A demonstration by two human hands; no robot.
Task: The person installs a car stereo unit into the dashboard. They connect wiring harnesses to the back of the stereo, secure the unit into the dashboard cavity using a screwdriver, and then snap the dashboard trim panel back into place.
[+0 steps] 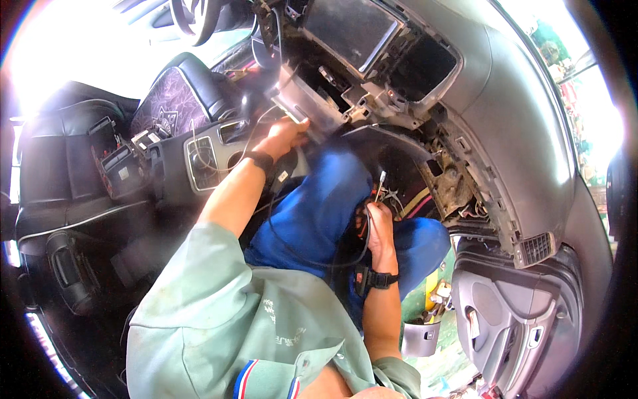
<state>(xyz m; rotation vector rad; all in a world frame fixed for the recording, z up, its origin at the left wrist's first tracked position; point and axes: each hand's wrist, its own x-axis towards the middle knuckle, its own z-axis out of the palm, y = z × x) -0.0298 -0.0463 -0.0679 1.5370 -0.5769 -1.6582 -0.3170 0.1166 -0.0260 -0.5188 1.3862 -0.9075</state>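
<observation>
My left hand reaches to the lower middle of the dashboard. Its fingers are curled against the lower edge of a grey trim panel, which is smeared by motion. What they hold, if anything, I cannot make out. A thin pale cable loops past this wrist from the console. Over my knees, my right hand is closed around a dark cable, with a light-coloured plug sticking up beyond the fingers. Loose wires show just behind it in the footwell.
A dark screen sits in the stripped dashboard, beside an open rectangular cavity. The centre console lies to my left, with small boxes and parts on the seat beyond. At right, the car door stands open.
</observation>
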